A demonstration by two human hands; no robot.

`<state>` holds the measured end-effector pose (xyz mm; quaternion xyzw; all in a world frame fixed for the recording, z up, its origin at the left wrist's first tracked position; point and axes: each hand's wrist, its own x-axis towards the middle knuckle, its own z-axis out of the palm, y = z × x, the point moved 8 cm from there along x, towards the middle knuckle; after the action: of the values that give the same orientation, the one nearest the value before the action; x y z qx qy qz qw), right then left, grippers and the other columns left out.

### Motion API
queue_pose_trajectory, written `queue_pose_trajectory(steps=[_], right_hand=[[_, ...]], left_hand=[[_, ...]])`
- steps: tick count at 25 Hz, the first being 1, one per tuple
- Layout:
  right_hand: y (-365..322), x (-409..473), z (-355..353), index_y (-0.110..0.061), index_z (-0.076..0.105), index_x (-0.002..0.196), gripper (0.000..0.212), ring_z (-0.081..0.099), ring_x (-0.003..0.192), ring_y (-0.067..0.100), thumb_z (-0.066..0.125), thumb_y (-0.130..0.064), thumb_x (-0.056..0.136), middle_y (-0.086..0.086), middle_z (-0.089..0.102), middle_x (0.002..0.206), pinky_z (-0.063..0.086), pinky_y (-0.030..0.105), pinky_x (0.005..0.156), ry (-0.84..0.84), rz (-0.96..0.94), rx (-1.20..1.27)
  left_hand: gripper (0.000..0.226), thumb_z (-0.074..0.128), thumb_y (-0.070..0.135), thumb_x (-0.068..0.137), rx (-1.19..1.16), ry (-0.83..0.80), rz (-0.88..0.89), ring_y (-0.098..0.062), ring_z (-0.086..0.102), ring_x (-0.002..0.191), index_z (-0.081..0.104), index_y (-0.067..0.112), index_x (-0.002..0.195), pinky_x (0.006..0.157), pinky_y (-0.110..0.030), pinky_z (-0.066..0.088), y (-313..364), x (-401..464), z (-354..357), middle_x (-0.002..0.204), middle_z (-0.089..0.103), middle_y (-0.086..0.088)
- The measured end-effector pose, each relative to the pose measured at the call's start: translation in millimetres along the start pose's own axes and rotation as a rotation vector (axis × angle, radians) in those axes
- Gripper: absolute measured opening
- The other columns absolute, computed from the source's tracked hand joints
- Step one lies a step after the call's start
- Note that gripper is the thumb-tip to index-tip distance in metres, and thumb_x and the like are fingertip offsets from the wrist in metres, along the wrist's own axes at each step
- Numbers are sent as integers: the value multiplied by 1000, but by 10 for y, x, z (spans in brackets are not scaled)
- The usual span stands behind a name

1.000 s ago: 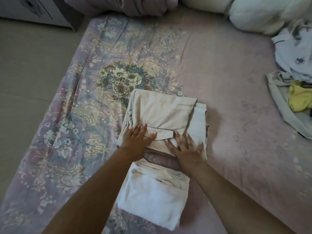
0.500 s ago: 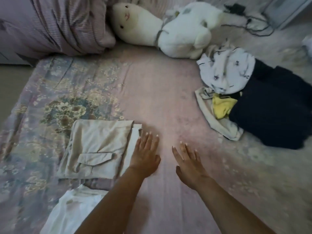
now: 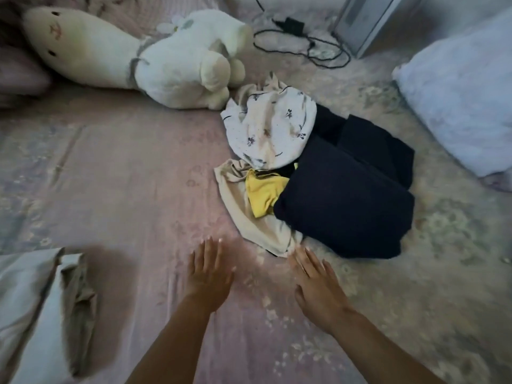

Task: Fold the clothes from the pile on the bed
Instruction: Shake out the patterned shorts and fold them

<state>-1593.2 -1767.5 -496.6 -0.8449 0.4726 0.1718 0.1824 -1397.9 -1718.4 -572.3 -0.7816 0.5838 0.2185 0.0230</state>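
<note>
Pink floral sheet [image 3: 133,173] is seen covering the bed, creased in places. Both hands are held out flat over it, palms down, nothing gripped. The left hand [image 3: 208,275] is seen with fingers straight and close together, well short of the clothes. The right hand [image 3: 318,286] is seen with fingers straight and slightly spread; its fingertips [image 3: 300,254] are blurred, just beside the near corner of the pile, and contact cannot be told.

The pile of clothes [image 3: 313,173] is found ahead and to the right of the hands, unfolded. Within it:
- a beige garment [image 3: 241,217], lowest and nearest the hands, crumpled
- a yellow garment [image 3: 263,194], lying on the beige one, partly tucked under the dark one
- a white printed garment [image 3: 271,128], bunched at the far side
- a dark navy garment [image 3: 349,200], bulky, on the right

Folded pale clothing [image 3: 41,306] is noted at the lower left edge, well apart from the pile, blurred.

A white plush toy [image 3: 133,56] is laid along the head of the bed. A black cable [image 3: 313,48] is coiled beyond it, near a grey box [image 3: 371,20]. A pale blue pillow [image 3: 462,103] is seen at the right.
</note>
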Motion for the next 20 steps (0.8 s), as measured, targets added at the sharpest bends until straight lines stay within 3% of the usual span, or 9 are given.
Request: queue_pose_trajectory(steps=[2, 4, 5, 6, 8, 10, 13, 17, 20], right_hand=[[270, 208, -48, -13, 7, 151, 71, 0, 147, 21, 46, -19, 93, 2, -10, 156, 10, 41, 115, 96, -31, -2], [477, 483, -104, -8, 36, 142, 67, 31, 137, 25, 57, -22, 81, 9, 31, 151, 42, 45, 100, 135, -65, -47], [559, 629, -173, -9, 42, 137, 60, 39, 132, 24, 49, -26, 80, 9, 43, 145, 50, 45, 93, 168, -68, -69], [603, 787, -270, -10, 41, 139, 59, 39, 134, 22, 37, -29, 83, 8, 42, 146, 49, 46, 94, 179, -68, -75], [626, 1215, -528, -14, 20, 150, 59, 14, 144, 13, 20, -32, 93, 1, 14, 158, 27, 43, 113, 215, -88, -74], [601, 1706, -774, -17, 9, 152, 55, -2, 146, 12, 26, -27, 101, -2, -2, 159, 9, 38, 118, 246, -134, -29], [493, 2265, -1080, -16, 13, 151, 54, 1, 147, 17, 33, -23, 101, 2, 1, 160, 9, 40, 117, 304, -89, 9], [624, 2626, -1114, -20, 2, 151, 61, -10, 146, 20, 34, -16, 99, 3, -8, 159, 5, 44, 117, 251, 34, -196], [699, 2791, -1219, -20, 11, 150, 58, -10, 146, 23, 37, -14, 98, 5, -5, 159, 3, 47, 116, 263, 70, -317]], left_hand=[[73, 6, 51, 97, -30, 89, -48, -44, 53, 118, 45, 1, 133, 102, -53, 32, 4, 356, 37, 132, 52, -26], [72, 10, 51, 98, -62, 155, -100, -41, 45, 127, 47, 2, 135, 106, -50, 21, -32, 627, 21, 138, 47, -23], [69, 15, 51, 97, -77, 207, -100, -38, 39, 132, 45, 4, 138, 110, -49, 18, -39, 684, 16, 142, 43, -21], [66, 21, 49, 94, -69, 251, -94, -34, 33, 137, 41, 7, 141, 113, -48, 15, -43, 703, 33, 146, 39, -18], [66, 26, 45, 90, -41, 323, -99, -27, 24, 142, 35, 11, 145, 116, -48, 12, -70, 718, 65, 151, 31, -14], [65, 27, 44, 88, -13, 382, -103, -24, 21, 142, 34, 12, 145, 117, -47, 11, -100, 749, 70, 152, 29, -12], [64, 24, 45, 90, -17, 451, -109, -25, 23, 142, 37, 10, 143, 116, -49, 15, -126, 755, 41, 153, 28, -12], [64, 38, 39, 80, -20, 577, -139, -26, 37, 136, 50, 9, 135, 107, -53, 31, -81, 693, -41, 147, 39, -13], [60, 38, 38, 79, -5, 634, -137, -25, 42, 133, 56, 10, 129, 103, -52, 37, -60, 704, -92, 141, 46, -13]])
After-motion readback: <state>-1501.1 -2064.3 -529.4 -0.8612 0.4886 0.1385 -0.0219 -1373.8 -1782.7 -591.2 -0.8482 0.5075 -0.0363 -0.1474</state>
